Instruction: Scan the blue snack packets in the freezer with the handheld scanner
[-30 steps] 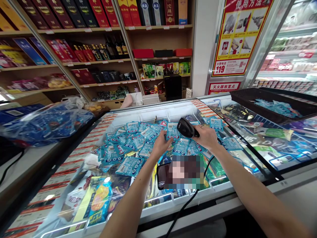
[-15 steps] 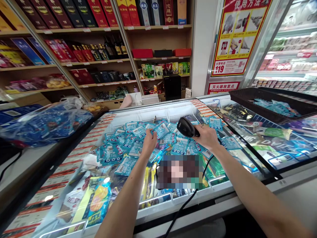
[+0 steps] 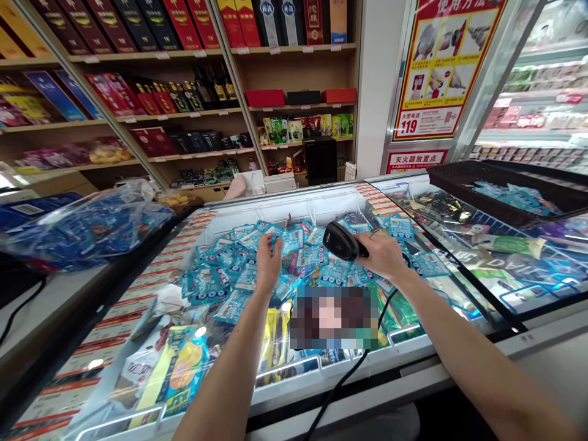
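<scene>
Many small blue snack packets (image 3: 206, 283) with white barcode labels are spread over the glass top of a chest freezer. My left hand (image 3: 269, 262) is over the middle of the heap, thumb and fingers slightly apart. Right beside its thumb lies one blue packet (image 3: 292, 241), label up; whether the thumb touches it I cannot make out. My right hand (image 3: 383, 254) is closed round the handle of a black barcode scanner (image 3: 340, 241), its head pointing left above the packets. The scanner's black cable (image 3: 351, 370) runs down toward me.
At left sits a clear plastic bag (image 3: 87, 229) filled with blue packets. A dark tray (image 3: 452, 190) at right holds more of them. Frozen goods (image 3: 186, 367) show through the glass. Shelves (image 3: 184, 116) of boxes and bottles stand behind the freezer, and an arm shows beyond its far edge.
My left hand has shifted slightly left and its fingers have parted. The packet by it has moved a little left and lies lower. The scanner has moved slightly left and down.
</scene>
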Motion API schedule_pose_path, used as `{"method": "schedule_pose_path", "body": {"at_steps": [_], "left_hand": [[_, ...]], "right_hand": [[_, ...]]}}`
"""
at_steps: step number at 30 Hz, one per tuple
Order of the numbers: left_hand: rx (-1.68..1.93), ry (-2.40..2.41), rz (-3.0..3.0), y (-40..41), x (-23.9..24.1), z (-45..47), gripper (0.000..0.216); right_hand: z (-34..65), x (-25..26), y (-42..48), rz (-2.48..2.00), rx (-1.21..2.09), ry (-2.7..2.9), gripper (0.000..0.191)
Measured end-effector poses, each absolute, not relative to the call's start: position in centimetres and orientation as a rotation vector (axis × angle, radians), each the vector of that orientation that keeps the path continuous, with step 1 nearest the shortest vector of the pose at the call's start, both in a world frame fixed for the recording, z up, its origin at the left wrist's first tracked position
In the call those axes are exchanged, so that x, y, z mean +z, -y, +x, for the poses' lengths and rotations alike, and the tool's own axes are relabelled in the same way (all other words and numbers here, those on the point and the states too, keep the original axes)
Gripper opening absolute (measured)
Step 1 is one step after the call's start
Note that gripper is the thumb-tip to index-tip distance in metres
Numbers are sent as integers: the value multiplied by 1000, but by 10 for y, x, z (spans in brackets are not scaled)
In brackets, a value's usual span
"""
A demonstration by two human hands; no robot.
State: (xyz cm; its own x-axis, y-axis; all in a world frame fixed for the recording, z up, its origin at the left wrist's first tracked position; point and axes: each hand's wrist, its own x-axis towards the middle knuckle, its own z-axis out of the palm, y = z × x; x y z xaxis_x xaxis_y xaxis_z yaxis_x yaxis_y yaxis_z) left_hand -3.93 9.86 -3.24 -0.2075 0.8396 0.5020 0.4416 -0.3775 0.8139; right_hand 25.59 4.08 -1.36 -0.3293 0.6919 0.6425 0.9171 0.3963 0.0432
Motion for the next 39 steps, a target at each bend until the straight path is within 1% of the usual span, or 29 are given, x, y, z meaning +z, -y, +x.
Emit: {"method": "schedule_pose_path", "body": {"at_steps": [6, 11, 14, 20, 27, 33, 39], "left_hand": [[1528, -1410, 1657, -93, -32, -31, 30], [1530, -1406, 1618, -92, -33, -30, 32], [1542, -1411, 1611, -93, -36, -31, 33], [1558, -1404, 1623, -92, -38, -34, 37], [1566, -1446, 1656, -90, -39, -34, 38], [1579, -1475, 1675, -94, -43, -34, 41], [1553, -1486, 1720, -95, -45, -35, 44]], "right_hand": [[245, -12, -37, -1332, -533, 2265, 30], [237, -10, -42, -1337, -499, 2346, 32], [231, -4, -49, -1339, -516, 2395, 34], [221, 11, -56, -1270, -515, 2485, 31], [221, 5, -49, -1349, -505, 2418, 36], [220, 1, -46, -1337, -528, 2418, 29], [215, 0, -46, -1302, -536, 2419, 28]]}}
